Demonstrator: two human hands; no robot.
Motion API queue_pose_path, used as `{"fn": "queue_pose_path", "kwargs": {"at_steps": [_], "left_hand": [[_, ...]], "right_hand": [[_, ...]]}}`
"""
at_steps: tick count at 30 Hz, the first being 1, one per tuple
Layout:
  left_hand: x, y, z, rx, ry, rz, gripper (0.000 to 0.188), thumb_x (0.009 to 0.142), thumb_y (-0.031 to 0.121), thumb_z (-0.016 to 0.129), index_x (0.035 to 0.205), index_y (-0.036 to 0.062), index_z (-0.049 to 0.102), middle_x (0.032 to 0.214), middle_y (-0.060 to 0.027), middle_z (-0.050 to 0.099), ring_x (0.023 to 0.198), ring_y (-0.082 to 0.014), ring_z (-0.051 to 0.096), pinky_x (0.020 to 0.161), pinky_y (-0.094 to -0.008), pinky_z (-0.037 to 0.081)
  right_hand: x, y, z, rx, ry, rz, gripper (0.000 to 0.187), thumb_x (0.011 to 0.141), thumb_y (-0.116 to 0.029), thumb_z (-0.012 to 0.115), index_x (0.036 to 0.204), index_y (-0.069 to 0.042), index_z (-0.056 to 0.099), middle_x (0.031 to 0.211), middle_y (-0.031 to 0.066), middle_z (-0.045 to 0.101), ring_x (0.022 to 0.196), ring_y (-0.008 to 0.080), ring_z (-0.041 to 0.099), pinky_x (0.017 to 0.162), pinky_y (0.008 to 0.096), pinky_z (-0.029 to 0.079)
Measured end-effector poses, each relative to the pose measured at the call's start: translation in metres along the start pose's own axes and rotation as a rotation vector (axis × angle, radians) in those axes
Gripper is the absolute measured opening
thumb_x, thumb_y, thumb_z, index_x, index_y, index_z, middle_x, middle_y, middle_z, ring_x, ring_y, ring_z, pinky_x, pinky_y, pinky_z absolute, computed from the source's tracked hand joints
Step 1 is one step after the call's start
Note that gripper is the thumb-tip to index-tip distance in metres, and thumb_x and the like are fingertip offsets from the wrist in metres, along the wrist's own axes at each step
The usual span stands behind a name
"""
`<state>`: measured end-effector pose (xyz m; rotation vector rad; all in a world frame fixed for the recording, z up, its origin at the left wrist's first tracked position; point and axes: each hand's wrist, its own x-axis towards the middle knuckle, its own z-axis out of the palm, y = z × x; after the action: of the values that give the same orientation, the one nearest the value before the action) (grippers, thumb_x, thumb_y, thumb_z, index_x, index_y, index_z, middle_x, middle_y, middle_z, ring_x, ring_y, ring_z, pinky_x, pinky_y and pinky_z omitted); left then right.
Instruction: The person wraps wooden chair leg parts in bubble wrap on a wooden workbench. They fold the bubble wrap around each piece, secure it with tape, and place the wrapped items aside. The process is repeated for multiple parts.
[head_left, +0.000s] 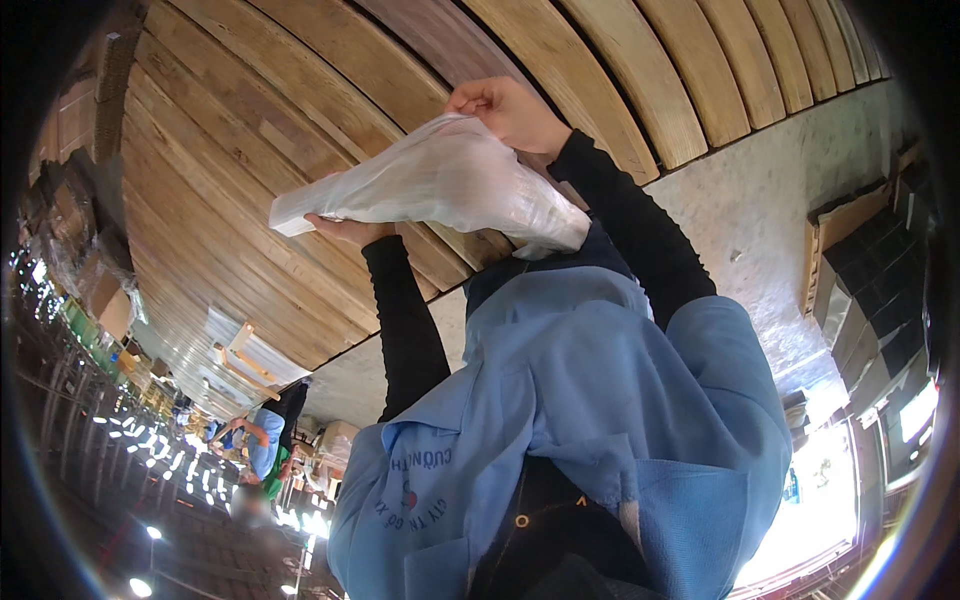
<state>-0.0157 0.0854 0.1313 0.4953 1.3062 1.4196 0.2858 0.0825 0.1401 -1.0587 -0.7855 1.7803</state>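
Observation:
A long flat bundle wrapped in clear plastic (440,185) is held above a wide surface of curved wooden slats (300,90). My left hand (350,230) supports the bundle from below near its lower left end, palm against the wrap. At the bundle's upper right end, my right hand (510,110) is closed on the plastic. Both forearms are in black sleeves, and a light blue jacket (600,400) fills the lower middle of the view.
Grey concrete floor (770,200) runs along the right of the slats. A dark gridded crate (880,280) stands at the far right. Plastic-wrapped pale wooden pieces (245,360) lie at lower left, and another person in blue (262,440) works beyond them.

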Motion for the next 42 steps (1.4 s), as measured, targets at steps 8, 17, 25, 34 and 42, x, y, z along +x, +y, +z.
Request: {"fn": "queue_pose_path", "kwargs": {"at_steps": [8, 17, 25, 34, 42], "left_hand": [[0.006, -0.001, 0.019, -0.102, 0.141, -0.194, 0.083, 0.093, 0.077, 0.045, 0.140, 0.0090, 0.050, 0.140, -0.0122, 0.054, 0.132, -0.0333, 0.050, 0.114, -0.0522, 0.039], [-0.035, 0.052, 0.057, 0.508, 0.358, 0.180, 0.072, 0.097, 0.056, 0.059, 0.148, 0.0080, 0.041, 0.148, -0.0131, 0.046, 0.139, -0.0276, 0.041, 0.117, -0.0497, 0.036], [-0.036, 0.097, 0.195, 1.024, -0.869, -0.360, 0.063, 0.094, 0.049, 0.070, 0.134, 0.0010, 0.057, 0.126, -0.0186, 0.064, 0.112, -0.0363, 0.064, 0.115, -0.0524, 0.029], [0.004, 0.107, 0.222, 1.245, -1.345, -0.529, 0.052, 0.088, 0.032, 0.079, 0.125, -0.0001, 0.061, 0.107, -0.0117, 0.068, 0.097, -0.0191, 0.064, 0.090, -0.0337, 0.051], [0.003, 0.081, 0.240, 1.203, -1.266, -0.363, 0.046, 0.084, 0.035, 0.079, 0.115, 0.0055, 0.063, 0.096, -0.0140, 0.072, 0.088, -0.0263, 0.070, 0.080, -0.0385, 0.056]], "right_hand": [[0.009, -0.072, -0.025, -0.780, 0.186, -0.045, 0.021, 0.079, 0.001, 0.074, 0.099, -0.004, 0.076, 0.082, 0.0090, 0.070, 0.075, 0.0162, 0.067, 0.070, 0.0280, 0.054], [0.001, -0.082, 0.001, -0.570, 0.233, 0.007, 0.015, 0.081, -0.012, 0.079, 0.093, -0.003, 0.075, 0.081, 0.0154, 0.070, 0.073, 0.0257, 0.069, 0.068, 0.0362, 0.055], [-0.024, -0.104, 0.020, -0.709, 0.261, -0.219, 0.015, 0.084, -0.010, 0.078, 0.097, -0.003, 0.074, 0.081, 0.0116, 0.065, 0.071, 0.0231, 0.066, 0.065, 0.0329, 0.052], [-0.027, -0.126, -0.020, -0.491, -0.026, 0.111, 0.014, 0.088, -0.007, 0.073, 0.100, 0.000, 0.075, 0.087, 0.0118, 0.073, 0.076, 0.0189, 0.070, 0.069, 0.0318, 0.055], [-0.034, -0.133, -0.009, -0.476, 0.137, -0.001, 0.010, 0.093, -0.009, 0.072, 0.100, -0.002, 0.074, 0.093, 0.0069, 0.071, 0.078, 0.0153, 0.066, 0.069, 0.0287, 0.052]]}}
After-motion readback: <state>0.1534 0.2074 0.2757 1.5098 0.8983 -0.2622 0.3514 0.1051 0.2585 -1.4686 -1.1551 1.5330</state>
